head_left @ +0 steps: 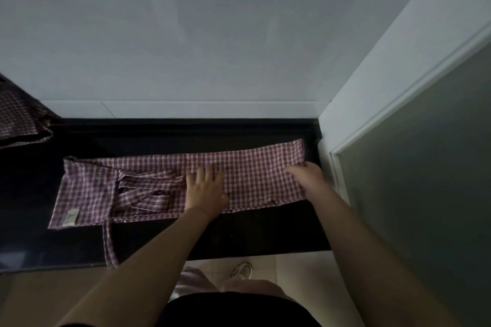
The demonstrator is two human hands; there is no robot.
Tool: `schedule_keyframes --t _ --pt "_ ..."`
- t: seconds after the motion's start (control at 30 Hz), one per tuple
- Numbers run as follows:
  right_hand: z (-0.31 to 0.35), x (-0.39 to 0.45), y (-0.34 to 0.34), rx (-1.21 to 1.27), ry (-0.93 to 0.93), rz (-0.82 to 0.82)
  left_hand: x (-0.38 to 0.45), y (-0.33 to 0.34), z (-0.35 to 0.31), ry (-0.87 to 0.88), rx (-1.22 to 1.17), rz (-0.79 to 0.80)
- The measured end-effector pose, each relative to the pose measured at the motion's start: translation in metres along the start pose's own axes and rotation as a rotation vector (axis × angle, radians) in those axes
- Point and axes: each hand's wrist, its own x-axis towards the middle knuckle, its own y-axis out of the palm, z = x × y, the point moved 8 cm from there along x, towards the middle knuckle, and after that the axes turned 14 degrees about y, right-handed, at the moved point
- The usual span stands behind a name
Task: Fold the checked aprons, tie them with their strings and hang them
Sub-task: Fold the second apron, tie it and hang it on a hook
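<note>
Apron (255, 167): I see its long axis left-right along the desk (265, 231).
Left hand (206, 191): fingers flat, pressing.
Right hand (308, 174): fingers gripping its right end.

The person's arms were bare all the way up, with no sleeves on them. The left hand (206, 188) and right hand (308, 175) had no gloves, rings or watch. A black top (239, 310) covered the body. Below it showed pale pink shorts (194, 281) and one white shoe (241, 269).
</note>
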Motion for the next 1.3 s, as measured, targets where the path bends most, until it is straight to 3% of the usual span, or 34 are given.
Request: schedule_keyframes --t 0.17,0.23,0.33,0.4,0.47,0.6,0.7,0.9,1.0,1.13,1.23,1.3 --pt "0.048 -0.044 -0.017 -0.142 -0.199 -0.111 0.016 0.002 -0.029 0.076 -0.209 0.100" --pt "0.069 -0.068 -0.015 -0.164 -0.282 -0.142 0.030 -0.012 -0.046 0.160 -0.460 0.060" --pt "0.091 -0.100 0.005 -0.221 -0.384 -0.149 0.030 -0.049 -0.042 0.172 -0.699 -0.279" --pt "0.095 -0.115 0.037 -0.275 -0.404 -0.116 0.005 -0.068 0.000 0.022 -0.600 -0.585" --pt "0.091 -0.128 0.071 -0.328 -0.399 -0.100 -0.026 -0.066 0.053 -0.202 -0.593 -0.659" --pt "0.073 -0.152 0.164 -0.407 -0.374 -0.002 -0.075 -0.004 0.165 -0.651 -0.882 -0.339" --pt "0.060 -0.162 0.236 -0.454 -0.399 0.060 -0.087 0.022 0.192 -0.641 -1.284 -0.228" --pt "0.031 -0.144 0.326 -0.610 -0.357 0.038 -0.090 0.032 0.206 -0.623 -1.688 -0.187" --pt "0.026 -0.141 0.354 -0.621 -0.362 0.038 -0.087 0.036 0.212 -0.601 -1.734 -0.159" --pt "0.011 -0.140 0.383 -0.682 -0.260 0.155 -0.082 0.036 0.215 -0.497 -1.695 -0.082" --pt "0.007 -0.133 0.371 -0.695 -0.202 0.194 -0.078 0.037 0.223 -0.476 -1.463 -0.094" --pt "0.016 -0.130 0.345 -0.656 -0.280 0.080 -0.078 0.035 0.231 -0.483 -1.272 -0.108"
